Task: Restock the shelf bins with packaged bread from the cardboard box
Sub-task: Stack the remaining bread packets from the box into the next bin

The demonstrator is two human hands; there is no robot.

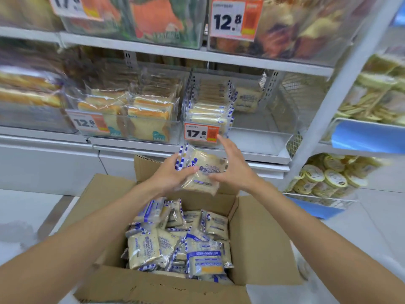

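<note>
While holding one bread packet [203,172] in the air above the far edge of the cardboard box [258,238], just below the front rim of the shelf bin [260,139] carrying the 17.8 price tag [201,133], gripping its left edge with the left hand [169,175]: fingers curled under, thumb lying across the top film. Holding the right hand [233,170] at the packet's right edge, fingers spread and straight, thumb near or just touching the film; not managing to tell which. Judging the packet as light, soft and squashable: sliced bread inside thin clear film, so probably denting under a hard squeeze. Expecting the film to be slick and crinkly, with the blue-striped crimped end seams giving poor hold. Favouring a broad hold across the flat faces or the long sides rather than pinching a seam. Seeing many more packets [175,244] lying loose and jumbled in the box, covering most of its floor. Noting the bin already carrying a stack of like packets [208,113] along its left wall, with bare floor showing toward its right wall and front-right corner. Reckoning the restock as partway through, with the held packet likely heading for that bare side, stood or laid to match the stack. Watching for sliding against neighbouring film when stacking.
</note>
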